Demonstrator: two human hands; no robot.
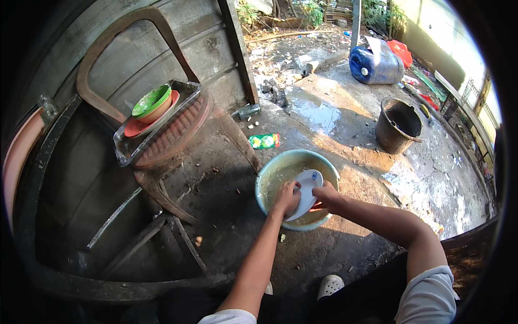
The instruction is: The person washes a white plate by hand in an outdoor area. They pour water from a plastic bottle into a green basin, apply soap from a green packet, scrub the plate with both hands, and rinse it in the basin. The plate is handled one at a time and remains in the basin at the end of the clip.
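Over a pale blue-green basin (260, 190) on the ground, a white plate (306, 190) is tilted on its edge between my hands. My left hand (288, 197) is closed on the plate's left side, fingers curled at its rim. At the opposite rim, my right hand (327, 195) is also closed on the plate; some of its fingers are hidden. Cloudy water (288, 166) with bits of foam fills the basin. Something red (316, 207) shows beneath the right hand, too covered to name.
On the left, a worn plastic chair (178, 129) bears a metal tray (190, 88) with green bowls (152, 101) and a red dish (135, 127). A green packet (263, 141) and a glass bottle (247, 112) lie beyond the basin. A dark bucket (396, 127) and blue drum (376, 65) stand right.
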